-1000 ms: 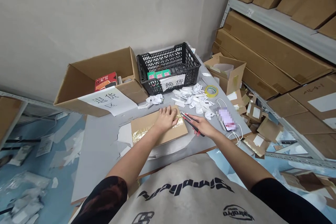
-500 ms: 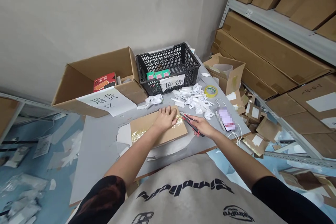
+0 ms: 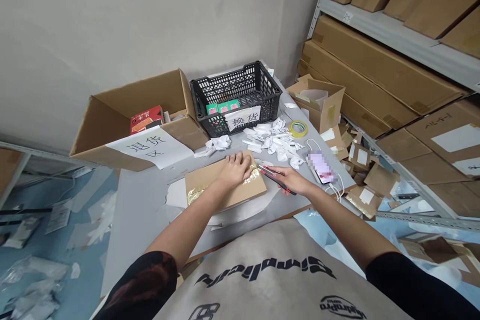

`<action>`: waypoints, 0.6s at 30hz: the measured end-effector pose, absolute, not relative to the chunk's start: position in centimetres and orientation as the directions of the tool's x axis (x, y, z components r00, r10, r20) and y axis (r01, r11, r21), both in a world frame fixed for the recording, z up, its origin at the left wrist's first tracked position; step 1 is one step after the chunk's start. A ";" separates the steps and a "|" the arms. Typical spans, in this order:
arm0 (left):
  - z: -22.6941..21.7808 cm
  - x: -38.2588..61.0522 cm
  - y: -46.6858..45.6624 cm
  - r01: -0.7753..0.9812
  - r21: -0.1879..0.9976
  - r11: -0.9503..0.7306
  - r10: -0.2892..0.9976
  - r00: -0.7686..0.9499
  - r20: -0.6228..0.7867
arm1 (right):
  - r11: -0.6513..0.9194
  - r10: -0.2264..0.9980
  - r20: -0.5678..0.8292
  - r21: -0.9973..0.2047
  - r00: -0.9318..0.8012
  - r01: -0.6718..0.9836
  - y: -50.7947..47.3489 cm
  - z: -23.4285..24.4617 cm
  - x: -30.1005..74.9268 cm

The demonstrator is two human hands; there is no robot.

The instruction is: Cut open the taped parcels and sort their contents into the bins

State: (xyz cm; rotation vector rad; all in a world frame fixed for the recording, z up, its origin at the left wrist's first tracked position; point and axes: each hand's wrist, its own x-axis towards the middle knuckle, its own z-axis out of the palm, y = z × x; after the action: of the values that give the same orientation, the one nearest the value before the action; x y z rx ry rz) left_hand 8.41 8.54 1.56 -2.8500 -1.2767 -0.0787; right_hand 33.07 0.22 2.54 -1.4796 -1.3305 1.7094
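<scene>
A taped brown cardboard box (image 3: 198, 178) lies on the table in front of me, with shiny tape along its sides. On its top my left hand (image 3: 237, 169) rests, fingers spread and pressing down. My right hand (image 3: 291, 179) is closed around a red and black utility knife (image 3: 275, 175). The knife's tip points at the taped right end of the box; whether it touches the tape I cannot make out. White paper (image 3: 243, 211) lies under the box.
Behind stand an open carton (image 3: 127, 91) with a paper sign and a black crate (image 3: 275, 102) holding green packs. Crumpled paper (image 3: 275, 140), a tape roll (image 3: 299, 129) and a phone (image 3: 321, 166) with a white cable lie rightward. Shelving (image 3: 393, 27) with cartons rises at right.
My right hand and the knife have shifted slightly to the right and toward me, away from the box's end. My left hand stays on the box. The view has turned slightly.
</scene>
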 end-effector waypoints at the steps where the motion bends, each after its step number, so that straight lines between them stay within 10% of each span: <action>1: 1.5 8.4 8.6 0.745 0.005 -0.667 0.744 0.666 0.053 | -0.386 0.855 -0.436 -0.897 -0.281 0.216 0.3 2.7 33.1; 18: 2.1 7.6 5.2 0.782 0.163 -0.602 0.799 0.589 0.126 | -0.370 0.923 -0.382 -0.912 0.039 -0.178 -2.1 -0.7 28.6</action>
State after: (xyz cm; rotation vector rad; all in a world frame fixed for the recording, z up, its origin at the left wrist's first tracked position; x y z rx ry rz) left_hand 7.62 5.22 2.11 -2.8797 -1.4361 -0.3012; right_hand 28.56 -2.14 -0.67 -1.3851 -0.8204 1.5028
